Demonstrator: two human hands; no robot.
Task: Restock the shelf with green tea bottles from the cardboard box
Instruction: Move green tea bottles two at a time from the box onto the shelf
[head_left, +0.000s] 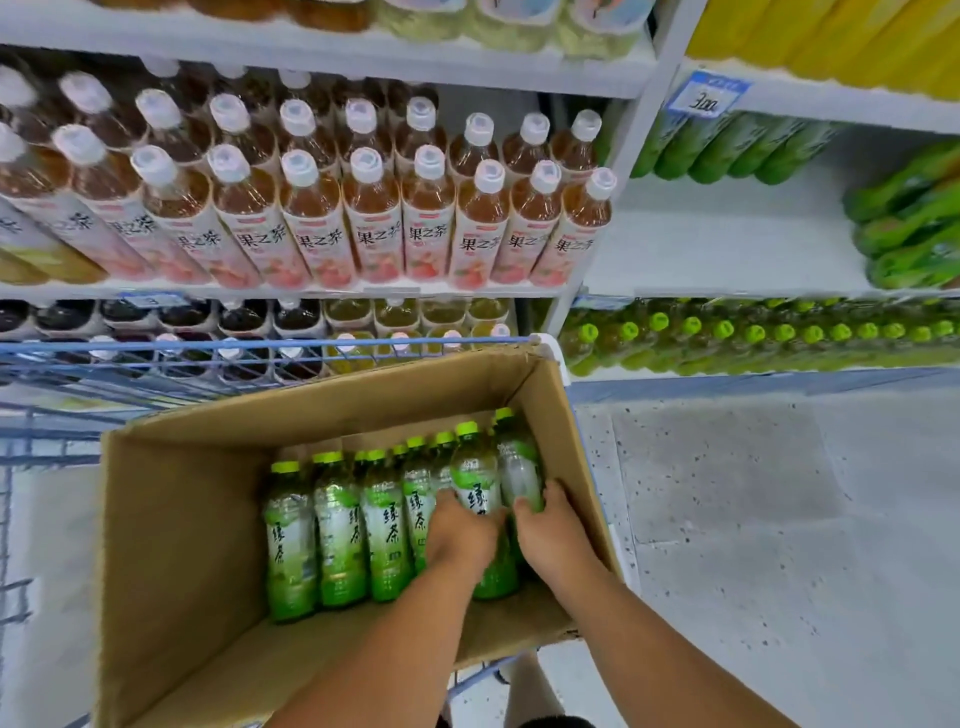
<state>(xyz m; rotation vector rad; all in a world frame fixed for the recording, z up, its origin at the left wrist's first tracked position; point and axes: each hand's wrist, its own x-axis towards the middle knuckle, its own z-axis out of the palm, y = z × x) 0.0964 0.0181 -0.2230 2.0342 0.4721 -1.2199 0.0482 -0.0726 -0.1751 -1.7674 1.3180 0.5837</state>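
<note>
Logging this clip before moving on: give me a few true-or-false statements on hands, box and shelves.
1. Both hands are inside the cardboard box. True.
2. The left hand hangs idle. False: its grip is on a green tea bottle.
3. The right hand grips the rightmost bottle. True.
4. The box sits on the floor. False: it rests in a blue wire cart.
5. The peach tea bottles have green caps. False: white.
</note>
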